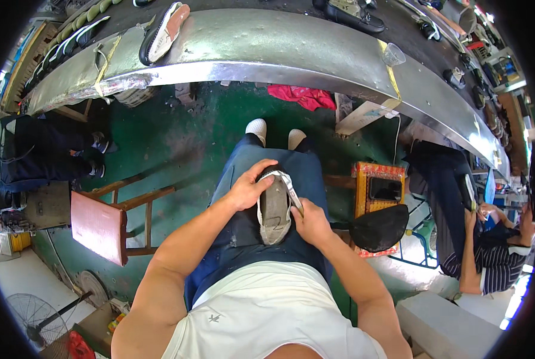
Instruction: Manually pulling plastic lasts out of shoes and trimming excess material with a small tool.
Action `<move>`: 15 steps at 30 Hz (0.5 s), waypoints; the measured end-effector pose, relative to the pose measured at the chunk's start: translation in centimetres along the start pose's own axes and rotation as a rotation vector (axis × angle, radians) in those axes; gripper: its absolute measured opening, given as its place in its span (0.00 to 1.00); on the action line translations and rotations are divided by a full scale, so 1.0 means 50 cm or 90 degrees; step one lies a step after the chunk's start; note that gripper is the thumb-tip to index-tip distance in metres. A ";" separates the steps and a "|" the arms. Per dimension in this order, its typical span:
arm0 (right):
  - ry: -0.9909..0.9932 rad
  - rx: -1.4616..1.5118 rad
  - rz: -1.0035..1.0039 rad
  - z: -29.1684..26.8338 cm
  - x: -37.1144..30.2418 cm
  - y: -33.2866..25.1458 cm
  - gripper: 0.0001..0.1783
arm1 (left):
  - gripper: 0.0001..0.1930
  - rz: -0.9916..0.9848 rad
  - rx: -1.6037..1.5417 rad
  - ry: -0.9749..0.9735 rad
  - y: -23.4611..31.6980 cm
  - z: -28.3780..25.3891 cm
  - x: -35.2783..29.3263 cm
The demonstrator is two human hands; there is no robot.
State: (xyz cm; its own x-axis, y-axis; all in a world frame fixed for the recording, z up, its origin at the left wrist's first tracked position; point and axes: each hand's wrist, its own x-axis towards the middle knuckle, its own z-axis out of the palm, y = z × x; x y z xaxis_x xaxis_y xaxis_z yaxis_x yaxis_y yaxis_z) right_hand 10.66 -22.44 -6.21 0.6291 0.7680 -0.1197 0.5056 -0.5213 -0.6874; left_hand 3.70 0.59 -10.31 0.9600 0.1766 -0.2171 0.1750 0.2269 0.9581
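Above my lap is a shoe [273, 209], its grey bottom facing up and a pale rim around it. My left hand [251, 186] is closed around its far end, thumb on the rim. Along the shoe's right edge runs a thin pale strip [292, 192]; whether it is part of the shoe or a flat tool is unclear. My right hand [311, 221] pinches the near end of that strip, beside the shoe. A dark blue apron [279, 158] covers my legs beneath.
Ahead curves a metal-edged bench [267, 57] with a black-and-white shoe [164, 33] and a clear cup [393, 55] on it. A wooden stool [100, 227] stands left. Right is an orange-patterned seat [369, 206] bearing a phone [385, 189]. People sit or stand on both sides.
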 end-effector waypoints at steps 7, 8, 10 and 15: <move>-0.095 0.291 0.074 -0.139 -0.075 -0.022 0.13 | 0.28 0.190 0.140 0.009 0.116 0.044 -0.069; -0.033 0.378 0.174 -0.127 -0.078 -0.033 0.17 | 0.34 0.222 0.190 -0.016 0.140 0.062 -0.094; 0.053 0.422 0.108 -0.098 -0.055 -0.035 0.15 | 0.46 0.272 0.277 -0.045 0.156 0.100 -0.136; 0.001 0.503 0.189 -0.055 -0.053 -0.081 0.28 | 0.56 0.330 0.362 -0.183 0.137 0.143 -0.188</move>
State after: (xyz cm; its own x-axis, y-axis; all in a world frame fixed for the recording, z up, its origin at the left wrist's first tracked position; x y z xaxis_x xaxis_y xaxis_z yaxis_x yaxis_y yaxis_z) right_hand 8.59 -23.39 -1.15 0.6715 0.6396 -0.3742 -0.2426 -0.2873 -0.9266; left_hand -2.57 -6.39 -0.37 0.9541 -0.1448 0.2620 -0.2970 -0.3492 0.8887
